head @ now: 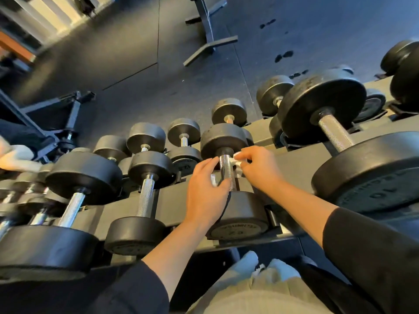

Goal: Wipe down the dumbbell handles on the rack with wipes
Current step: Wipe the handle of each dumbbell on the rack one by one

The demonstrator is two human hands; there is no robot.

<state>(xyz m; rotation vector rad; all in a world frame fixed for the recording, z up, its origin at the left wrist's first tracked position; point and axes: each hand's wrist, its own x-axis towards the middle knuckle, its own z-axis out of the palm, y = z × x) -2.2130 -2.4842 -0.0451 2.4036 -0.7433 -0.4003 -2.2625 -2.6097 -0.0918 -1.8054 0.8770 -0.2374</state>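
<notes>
**Wiping a handle, both hands on one dumbbell**

Nearest the lens: grey trousers (260, 295) and dark sleeves (371, 252), forearms reaching up to the rack (292, 164).

Mid-rack, the dumbbell (233, 177) lying in its cradle, chrome handle (225, 171) running away from the camera between two black heads. White wipe (235, 160) wrapped under and round that handle, showing on both sides of it. Left hand (205, 191) curled against the handle's left side, thumb and fingers pinching a bit of wipe low on the bar. Right hand (260, 165) on the handle's right side, fingertips pinching the bunched end of the wipe close to the far head.

Left of that dumbbell, a smaller one (145, 196) on the same tier, then a bigger one (68, 211) further left, both with bare knurled handles. Right of it, a large dumbbell (340, 141) with raised lettering on its near head. Behind it, a lower tier of small dumbbells (184, 141) standing in a row.

Beyond the rack, dark rubber floor (136, 64) with seams, and a black bench foot (209, 39) well away. Far left, a blurred pale shape (13, 157), unclear what.
</notes>
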